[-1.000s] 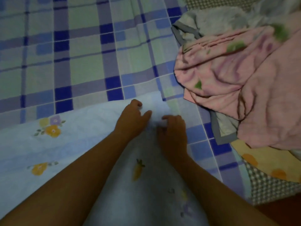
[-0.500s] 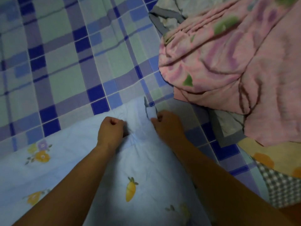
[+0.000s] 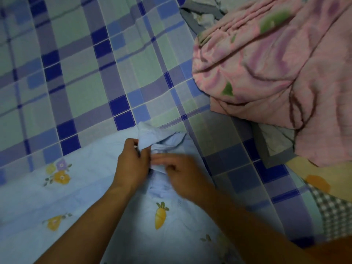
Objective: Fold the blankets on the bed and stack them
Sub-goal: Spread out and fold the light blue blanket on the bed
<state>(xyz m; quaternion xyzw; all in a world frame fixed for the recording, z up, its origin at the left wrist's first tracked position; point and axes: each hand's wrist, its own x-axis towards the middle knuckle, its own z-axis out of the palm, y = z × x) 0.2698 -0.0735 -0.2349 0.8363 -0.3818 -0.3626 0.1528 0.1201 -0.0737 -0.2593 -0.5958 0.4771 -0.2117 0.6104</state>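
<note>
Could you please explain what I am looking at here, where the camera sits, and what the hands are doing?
There is no machine: the camera is worn on a person's head and looks forward and down, so the two bare arms coming in from the bottom edge are that person's own. There is only this one view.

The surface is a bed with a blue and green checked sheet. Across its near part lies a light blue blanket printed with small flowers and a carrot. At the right sits an unfolded heap with a pink blanket on top.

The left hand grips a bunched corner of the blue blanket. The right hand is blurred; its fingers seem to pinch the same cloth just beside it.
</note>
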